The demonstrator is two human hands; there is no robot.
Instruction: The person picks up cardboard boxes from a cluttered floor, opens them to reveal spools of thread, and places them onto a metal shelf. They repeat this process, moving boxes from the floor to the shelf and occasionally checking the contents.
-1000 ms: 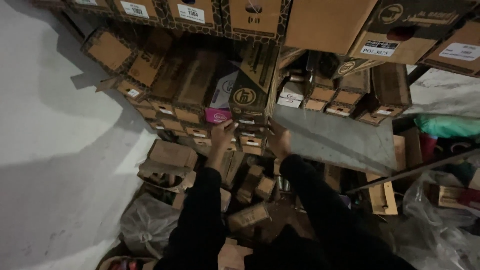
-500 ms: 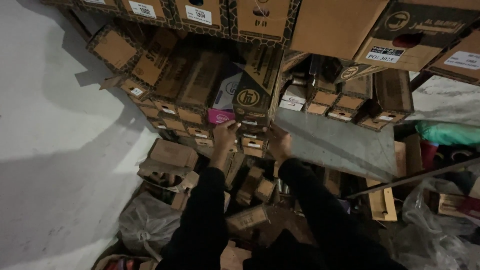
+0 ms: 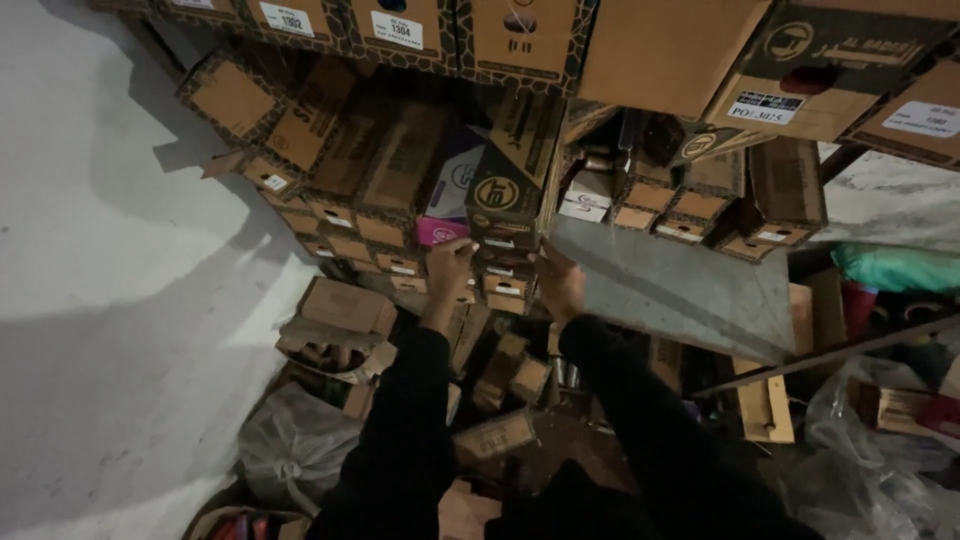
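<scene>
My left hand (image 3: 449, 268) and my right hand (image 3: 560, 282) reach forward in black sleeves to a stack of small brown cardboard boxes (image 3: 503, 285) on a shelf. Each hand grips one side of that stack. A taller dark box with a round emblem (image 3: 505, 190) stands on top of it. A pink and white box (image 3: 447, 200) sits just left of the dark box, above my left hand.
Rows of brown cartons (image 3: 350, 190) fill the shelf to the left and right (image 3: 720, 200). Larger cartons (image 3: 520, 30) sit above. A grey metal shelf plate (image 3: 680, 290) lies bare on the right. Loose boxes (image 3: 340, 320) and plastic bags (image 3: 290, 450) litter the floor; a white wall (image 3: 110, 280) stands left.
The view has shifted slightly. Both hands stay on the sides of the small box stack, with little visible movement.
</scene>
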